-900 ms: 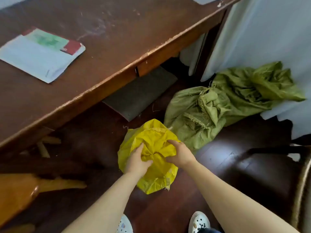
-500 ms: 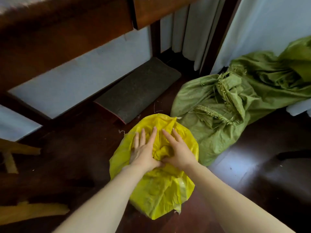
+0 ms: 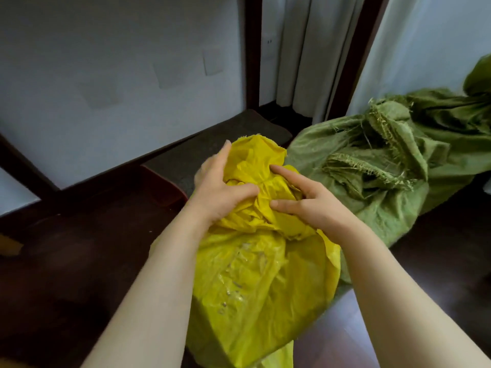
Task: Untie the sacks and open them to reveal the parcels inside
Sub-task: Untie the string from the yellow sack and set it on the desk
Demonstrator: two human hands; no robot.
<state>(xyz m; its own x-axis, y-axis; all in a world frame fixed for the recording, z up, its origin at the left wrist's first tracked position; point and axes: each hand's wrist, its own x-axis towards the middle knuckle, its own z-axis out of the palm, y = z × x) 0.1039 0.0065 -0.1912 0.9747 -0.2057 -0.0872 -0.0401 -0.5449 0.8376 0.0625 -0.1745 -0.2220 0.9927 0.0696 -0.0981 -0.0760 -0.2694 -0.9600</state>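
A yellow woven sack [image 3: 255, 282] stands on the dark wooden floor in front of me, its top bunched into a knot. My left hand [image 3: 220, 189] grips the left side of the bunched top, thumb pressed into the folds. My right hand [image 3: 308, 203] holds the right side of the knot, fingers spread and pinching the fabric. Behind it to the right lies a green woven sack [image 3: 372, 176] with a frayed, gathered mouth. What is inside either sack is hidden.
A grey mat [image 3: 212, 147] lies on the floor behind the yellow sack, along a pale wall panel [image 3: 119, 75]. A dark wooden post [image 3: 252, 49] and pale curtains [image 3: 305, 54] stand behind. Dark floor [image 3: 66, 261] stretches to the left.
The view has dropped closer to the floor and the table top has left the frame. Both hands have shifted from resting on the yellow sack's top to gripping its knot.
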